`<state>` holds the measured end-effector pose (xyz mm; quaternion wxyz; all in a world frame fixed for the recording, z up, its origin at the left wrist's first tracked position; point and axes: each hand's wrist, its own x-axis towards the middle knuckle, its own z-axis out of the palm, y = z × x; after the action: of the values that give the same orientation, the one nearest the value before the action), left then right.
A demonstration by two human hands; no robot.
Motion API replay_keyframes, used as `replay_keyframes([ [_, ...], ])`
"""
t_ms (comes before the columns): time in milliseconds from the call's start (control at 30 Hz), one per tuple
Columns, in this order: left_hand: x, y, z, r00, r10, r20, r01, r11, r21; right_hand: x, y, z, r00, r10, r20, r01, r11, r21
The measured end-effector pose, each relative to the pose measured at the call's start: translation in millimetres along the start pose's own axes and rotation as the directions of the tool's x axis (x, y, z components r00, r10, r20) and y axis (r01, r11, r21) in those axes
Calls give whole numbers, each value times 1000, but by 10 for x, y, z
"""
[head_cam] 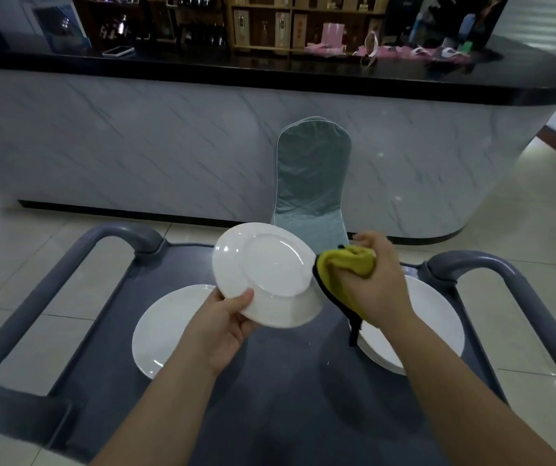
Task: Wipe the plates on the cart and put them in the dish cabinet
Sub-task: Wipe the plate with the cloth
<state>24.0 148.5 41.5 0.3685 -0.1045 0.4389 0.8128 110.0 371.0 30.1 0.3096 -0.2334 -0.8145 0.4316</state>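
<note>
**While the left hand [226, 327] grips the raised plate [269, 274], the right hand [377, 284] holds the cloth [347, 264] to its rim**

Big grey cart [286, 415] below, a lone plate [165, 331] flat on its left side, a stack of plates [437, 331] on its right. Above them the raised plate is tilted: plain glossy white, underside and foot ring facing us. The cloth, yellow with black edging, touches its right rim. Left thumb clamps the near rim; right fingers curl tight round the bunched cloth.

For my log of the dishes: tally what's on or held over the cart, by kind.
Single white plates: 2, the held plate and the flat plate
Plate stacks: 1, the plate stack, its count unclear
Cloths: 1, the yellow cloth
Total: 4
</note>
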Motion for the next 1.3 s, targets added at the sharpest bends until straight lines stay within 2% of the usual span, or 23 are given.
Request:
replay_keyframes([
  [67,-12,-96,19,999,10,33,-9,1000,-27,115,-230,220,1000,3,2,-3,999,-34],
  [133,-15,-133,26,998,16,69,-12,998,-65,-6,-430,428,979,-137,150,154,983,-104],
  [233,-5,-114,-25,995,23,97,-17,998,-61,-394,-265,437,797,-475,374,553,823,-133],
  [267,-11,-121,-48,994,19,108,-13,999,-51,-444,-132,333,756,-521,398,609,781,-135],
  [300,-24,-145,-65,993,8,120,-4,999,-35,-446,10,229,753,-542,373,622,772,-133],
  [333,-43,-194,-74,991,-7,135,9,1000,-12,-419,117,135,790,-532,304,586,801,-124],
  [367,-69,-261,-70,987,-25,157,22,1000,17,-364,180,73,862,-462,210,489,867,-100],
  [433,-129,-389,-18,978,-56,199,41,996,83,-217,162,100,973,-232,12,232,972,-33],
  [500,-144,-441,41,977,-56,204,33,993,115,-160,-69,284,987,-143,-78,145,989,13],
  [567,-116,-410,61,977,-36,208,14,995,102,-305,-271,406,971,-235,50,234,972,19],
  [633,-69,-388,27,976,-31,214,15,997,74,-544,-212,361,910,-337,239,350,937,-11],
  [700,-56,-425,-23,978,-56,203,45,997,58,-723,64,151,886,-371,277,390,921,-15],
  [733,-61,-463,-41,976,-73,203,61,996,67,-743,214,39,914,-351,205,364,931,-28],
  [800,-101,-517,-28,967,-108,231,83,990,117,-612,339,-68,983,-182,-40,179,982,-58],
  [867,-134,-517,20,953,-116,279,67,981,181,-348,218,-3,975,-28,-220,14,998,-64],
  [900,-129,-495,43,949,-107,297,50,980,192,-252,75,70,973,-36,-226,22,998,-62],
  [967,-73,-422,56,957,-73,281,31,988,149,-234,-163,207,971,-228,-76,218,968,-121],
  [1000,-36,-386,39,960,-58,274,25,992,121,-322,-188,239,940,-338,46,341,928,-151],
  [1067,1,-355,-6,961,-59,272,34,995,94,-592,-88,173,846,-461,268,509,849,-143],
  [1133,-17,-425,-62,955,-92,281,64,992,107,-745,192,-46,809,-508,296,565,811,-152],
  [1167,-48,-483,-76,953,-113,280,79,989,128,-747,318,-152,849,-480,223,518,840,-162],
  [1233,-100,-601,-80,947,-150,286,104,980,170,-614,418,-217,952,-302,-41,293,945,-147],
  [1300,-116,-663,-51,939,-153,309,94,976,198,-407,264,-67,969,-159,-188,140,984,-112],
])
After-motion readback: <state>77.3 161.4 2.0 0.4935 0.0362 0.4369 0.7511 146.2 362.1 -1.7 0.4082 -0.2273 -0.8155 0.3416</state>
